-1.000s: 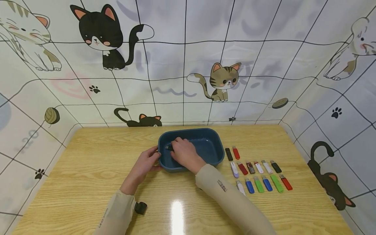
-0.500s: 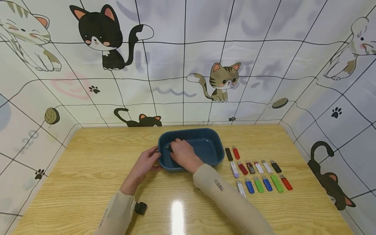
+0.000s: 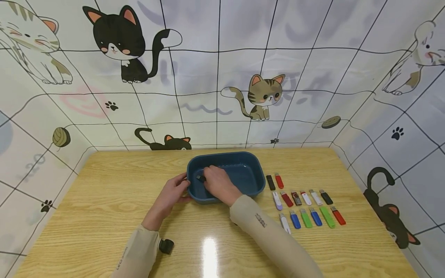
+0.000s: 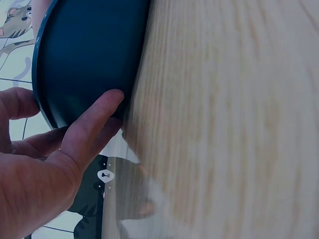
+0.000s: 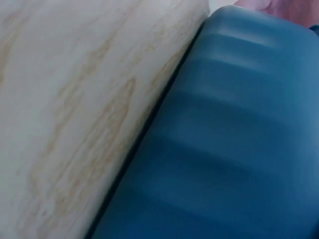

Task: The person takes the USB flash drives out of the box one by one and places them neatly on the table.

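In the head view, a deep blue plastic bin (image 3: pixel 245 185) stands on the table. My right hand (image 3: pixel 219 184) reaches inside its left part and pinches a small black USB stick (image 3: pixel 201 178), whose plug end points left past the fingertips. My left hand (image 3: pixel 172 192) rests against the bin's left end. The left wrist view shows fairly straight fingers (image 4: pixel 94 119) of that hand lying along the bin's outer wall (image 4: pixel 89 55), with another digit at the rim. Only the outer side of the bin (image 5: pixel 214 134) fills the right wrist view, and the right fingers are hidden there.
Right of the bin lie several USB sticks in three rows, among them a black one (image 3: pixel 270 182), a red one (image 3: pixel 279 180), a blue one (image 3: pixel 295 219) and a green one (image 3: pixel 327 217). A cat-print cloth (image 3: pixel 201 77) stands behind the wooden table (image 3: pixel 114 185).
My right hand has shifted slightly inside the bin, and the USB stick's plug end has tilted at the fingertips. The left hand and the rows of sticks have stayed put.
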Demonstrator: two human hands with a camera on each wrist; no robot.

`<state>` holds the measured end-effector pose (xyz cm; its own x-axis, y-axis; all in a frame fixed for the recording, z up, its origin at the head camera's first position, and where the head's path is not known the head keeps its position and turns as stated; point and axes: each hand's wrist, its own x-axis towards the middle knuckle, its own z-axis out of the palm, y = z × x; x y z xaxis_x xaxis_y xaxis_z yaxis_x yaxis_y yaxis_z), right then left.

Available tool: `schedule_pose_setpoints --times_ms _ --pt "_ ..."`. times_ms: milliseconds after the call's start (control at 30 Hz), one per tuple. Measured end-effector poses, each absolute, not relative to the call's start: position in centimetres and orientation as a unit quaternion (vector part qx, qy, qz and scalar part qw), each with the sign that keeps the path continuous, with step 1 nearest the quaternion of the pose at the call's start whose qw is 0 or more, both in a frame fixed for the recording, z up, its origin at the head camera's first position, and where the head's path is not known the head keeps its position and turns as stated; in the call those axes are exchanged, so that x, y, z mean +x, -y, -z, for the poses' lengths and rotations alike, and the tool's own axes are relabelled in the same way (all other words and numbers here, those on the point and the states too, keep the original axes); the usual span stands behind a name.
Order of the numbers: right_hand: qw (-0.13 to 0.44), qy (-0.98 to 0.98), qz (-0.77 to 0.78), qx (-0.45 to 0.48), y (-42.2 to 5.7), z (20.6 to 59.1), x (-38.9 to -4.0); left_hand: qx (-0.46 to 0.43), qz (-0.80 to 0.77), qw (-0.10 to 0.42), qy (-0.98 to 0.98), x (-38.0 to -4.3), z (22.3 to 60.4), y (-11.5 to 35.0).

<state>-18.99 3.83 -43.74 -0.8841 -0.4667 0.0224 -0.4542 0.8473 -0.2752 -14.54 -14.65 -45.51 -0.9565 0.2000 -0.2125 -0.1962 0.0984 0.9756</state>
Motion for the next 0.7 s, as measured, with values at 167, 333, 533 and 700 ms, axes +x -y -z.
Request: schedule_pose_setpoints --times_ms 167,333,533,700 --pt "0.018 -0.958 0.162 -0.237 -4.6 43.1 -18.6 0.005 -0.673 0.147 -0.724 -14.5 45.5 14.6" --pt "0.014 -0.957 0.182 -0.225 -5.6 42.5 -18.3 0.008 -0.673 0.146 -0.725 -14.4 45.3 14.6" --pt "0.014 -0.956 0.210 -0.207 -7.0 41.5 -17.8 0.009 -0.674 0.148 -0.724 -14.3 45.0 14.6" --pt "0.019 -0.953 0.234 -0.193 -8.2 40.6 -17.2 0.009 -0.673 0.147 -0.725 -14.3 45.0 14.6"
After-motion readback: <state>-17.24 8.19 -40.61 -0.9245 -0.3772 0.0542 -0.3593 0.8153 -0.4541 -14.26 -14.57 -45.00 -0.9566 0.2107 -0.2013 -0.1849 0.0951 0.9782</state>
